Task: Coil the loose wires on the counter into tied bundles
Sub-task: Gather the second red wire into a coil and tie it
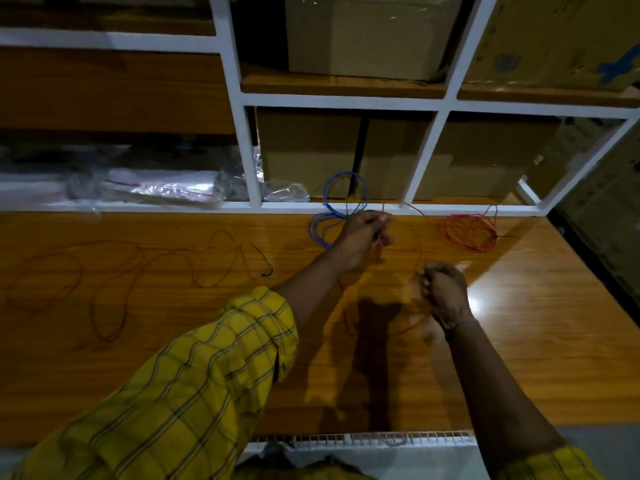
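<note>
Thin red wire in hand (408,329): looping in a loose arc between both hands, over the glossy orange wooden counter (519,341).
Left hand (363,237): fingers curling, pinching the red wire at the far side.
Right hand (445,292): fist closing round the wire's near loop.
Loose dark-red wire (104,289): sprawling in uneven curves across the left counter.
Coiled red wire bundle (469,233): lying far right.
Blue wire coil (341,206): leaning at the white shelf frame (249,161), just beside the left hand.

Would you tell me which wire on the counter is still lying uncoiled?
The dark red wire sprawled at the left; the blue wire and the red bundle are already looped.
</note>
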### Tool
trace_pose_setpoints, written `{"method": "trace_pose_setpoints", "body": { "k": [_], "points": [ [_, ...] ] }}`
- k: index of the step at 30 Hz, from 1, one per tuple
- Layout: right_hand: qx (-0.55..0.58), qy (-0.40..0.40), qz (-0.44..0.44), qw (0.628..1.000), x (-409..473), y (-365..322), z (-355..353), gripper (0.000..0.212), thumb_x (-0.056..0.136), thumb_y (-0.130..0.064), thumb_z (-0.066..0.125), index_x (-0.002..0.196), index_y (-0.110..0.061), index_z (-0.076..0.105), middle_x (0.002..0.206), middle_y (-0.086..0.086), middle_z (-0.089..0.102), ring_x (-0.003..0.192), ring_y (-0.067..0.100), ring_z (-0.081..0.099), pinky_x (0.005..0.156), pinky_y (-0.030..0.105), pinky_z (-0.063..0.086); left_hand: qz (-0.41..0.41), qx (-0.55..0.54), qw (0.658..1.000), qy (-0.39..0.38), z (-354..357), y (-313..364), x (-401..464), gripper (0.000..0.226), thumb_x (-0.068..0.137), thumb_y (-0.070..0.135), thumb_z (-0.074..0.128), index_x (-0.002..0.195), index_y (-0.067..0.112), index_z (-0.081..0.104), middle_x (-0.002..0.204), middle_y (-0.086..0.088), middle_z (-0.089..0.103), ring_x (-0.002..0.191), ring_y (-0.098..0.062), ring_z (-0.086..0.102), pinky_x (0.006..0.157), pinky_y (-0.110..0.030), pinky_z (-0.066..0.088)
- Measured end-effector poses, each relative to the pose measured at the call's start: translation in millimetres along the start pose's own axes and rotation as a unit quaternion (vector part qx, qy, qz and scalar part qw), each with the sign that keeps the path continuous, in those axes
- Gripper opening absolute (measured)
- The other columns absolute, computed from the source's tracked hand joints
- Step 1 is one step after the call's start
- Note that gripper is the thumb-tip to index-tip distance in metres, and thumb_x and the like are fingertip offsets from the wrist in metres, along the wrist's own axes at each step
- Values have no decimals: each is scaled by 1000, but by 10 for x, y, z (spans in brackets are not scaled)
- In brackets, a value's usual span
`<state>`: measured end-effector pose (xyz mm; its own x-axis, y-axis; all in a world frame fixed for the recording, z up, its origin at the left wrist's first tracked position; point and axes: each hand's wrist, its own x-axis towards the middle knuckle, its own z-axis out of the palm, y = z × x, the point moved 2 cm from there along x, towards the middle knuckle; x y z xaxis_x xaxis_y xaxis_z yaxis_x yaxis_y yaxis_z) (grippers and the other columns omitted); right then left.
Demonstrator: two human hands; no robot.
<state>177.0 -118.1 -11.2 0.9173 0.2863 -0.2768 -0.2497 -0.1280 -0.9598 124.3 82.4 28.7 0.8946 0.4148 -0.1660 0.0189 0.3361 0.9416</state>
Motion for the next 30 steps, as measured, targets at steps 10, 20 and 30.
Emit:
{"method": "trace_pose_setpoints", "body": {
  "k": [10, 20, 30],
  "points": [
    [-404, 24, -199, 892, -344, -126, 367, 14, 94, -5, 62, 97, -12, 73, 88, 12, 76, 74, 30, 69, 68, 45, 59, -14, 21, 999, -42, -630, 468, -224, 23, 108, 5, 41, 110, 7, 64, 75, -2, 48, 47, -6, 35, 44, -20, 32],
    [-480, -178, -224, 829, -1129, -667, 1131, 25, 89, 10, 61, 83, -5, 80, 78, -2, 75, 70, 4, 68, 67, 19, 52, 35, 343, 923, -171, -1238, 726, -584, 29, 109, 6, 40, 111, -11, 64, 83, -14, 68, 73, -24, 66, 62, -25, 52],
    [-373, -124, -275, 878, -1634, -1017, 1591, 16, 89, -5, 78, 87, 8, 70, 76, 14, 71, 66, 3, 65, 67, 23, 52, -73, 422, 850, -307, -1597, 1027, -1278, 33, 108, 16, 41, 120, -1, 67, 75, 1, 52, 54, -8, 41, 47, -21, 37]
  ]
}}
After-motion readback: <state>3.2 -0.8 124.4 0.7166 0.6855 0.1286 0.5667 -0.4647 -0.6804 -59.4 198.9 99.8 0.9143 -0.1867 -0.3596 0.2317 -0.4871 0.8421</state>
